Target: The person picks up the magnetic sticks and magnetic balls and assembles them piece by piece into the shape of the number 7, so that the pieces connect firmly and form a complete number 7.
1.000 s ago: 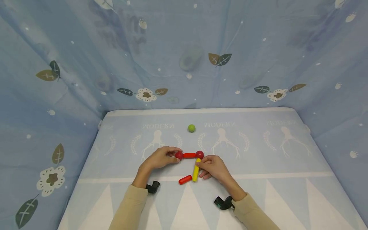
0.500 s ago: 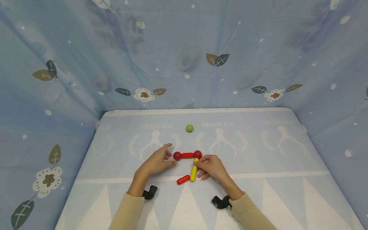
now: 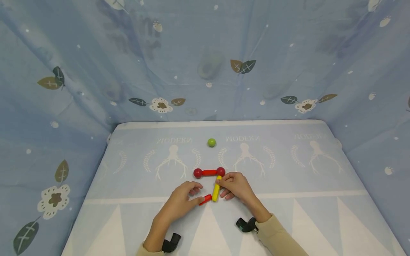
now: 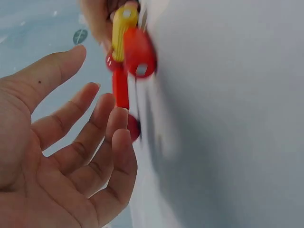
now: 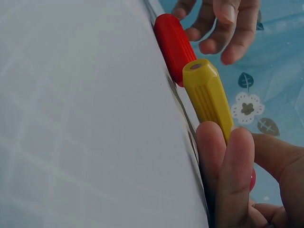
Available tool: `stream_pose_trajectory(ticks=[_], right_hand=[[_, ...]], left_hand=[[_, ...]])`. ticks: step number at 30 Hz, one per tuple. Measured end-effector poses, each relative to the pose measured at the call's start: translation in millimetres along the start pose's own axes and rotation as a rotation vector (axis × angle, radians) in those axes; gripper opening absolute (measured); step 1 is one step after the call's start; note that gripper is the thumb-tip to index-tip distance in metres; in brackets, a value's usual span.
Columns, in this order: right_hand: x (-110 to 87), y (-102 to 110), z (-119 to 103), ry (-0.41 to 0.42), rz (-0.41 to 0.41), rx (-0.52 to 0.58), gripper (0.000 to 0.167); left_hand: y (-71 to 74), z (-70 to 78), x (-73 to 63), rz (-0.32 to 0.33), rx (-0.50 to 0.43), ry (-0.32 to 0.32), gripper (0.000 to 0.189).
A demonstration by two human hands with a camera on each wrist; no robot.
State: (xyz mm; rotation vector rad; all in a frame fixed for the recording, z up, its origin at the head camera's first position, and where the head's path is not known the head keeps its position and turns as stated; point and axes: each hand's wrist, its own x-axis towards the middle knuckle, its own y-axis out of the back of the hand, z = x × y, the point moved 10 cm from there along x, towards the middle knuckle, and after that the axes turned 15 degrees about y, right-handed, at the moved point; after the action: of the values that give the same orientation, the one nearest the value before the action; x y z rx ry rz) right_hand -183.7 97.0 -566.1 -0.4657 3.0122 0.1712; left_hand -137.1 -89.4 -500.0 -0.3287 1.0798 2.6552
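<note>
My right hand (image 3: pixel 237 186) pinches a yellow ribbed rod (image 3: pixel 216 192), whose far end meets the right-hand red ball (image 3: pixel 220 171). A red rod (image 3: pixel 209 172) links that ball to another red ball (image 3: pixel 198 173) on its left. Close to the yellow rod's near end lies a loose red rod (image 3: pixel 206 200); the right wrist view shows this red rod (image 5: pixel 173 45) on the cloth. My left hand (image 3: pixel 182 202) is beside it, thumb overlapping its left end in the head view. In the left wrist view the left hand's fingers (image 4: pixel 121 166) are spread and loosely bent, holding nothing.
A green ball (image 3: pixel 211 142) sits farther back on the patterned table cloth (image 3: pixel 288 177). Blue printed curtains (image 3: pixel 205 71) enclose the back and both sides. A black wrist camera (image 3: pixel 246 224) hangs by my right sleeve.
My left hand has let go of the left red ball, drawn back and come down toward the loose red rod. The right hand keeps its pinch on the yellow rod.
</note>
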Motion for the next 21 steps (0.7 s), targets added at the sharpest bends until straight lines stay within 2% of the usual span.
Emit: stream_pose_trajectory(ticks=[9, 21], right_hand=[[-2.3, -2, -2, 0.004, -0.009, 0.005, 0.039], [-0.1, -2, -3, -0.005, -0.006, 0.0, 0.042]], left_hand=[[-23.7, 1.8, -5.5, -0.032, 0.044, -0.038, 0.028], [-25.8, 3.6, -1.5, 0.028, 0.144, -0.033, 0.025]])
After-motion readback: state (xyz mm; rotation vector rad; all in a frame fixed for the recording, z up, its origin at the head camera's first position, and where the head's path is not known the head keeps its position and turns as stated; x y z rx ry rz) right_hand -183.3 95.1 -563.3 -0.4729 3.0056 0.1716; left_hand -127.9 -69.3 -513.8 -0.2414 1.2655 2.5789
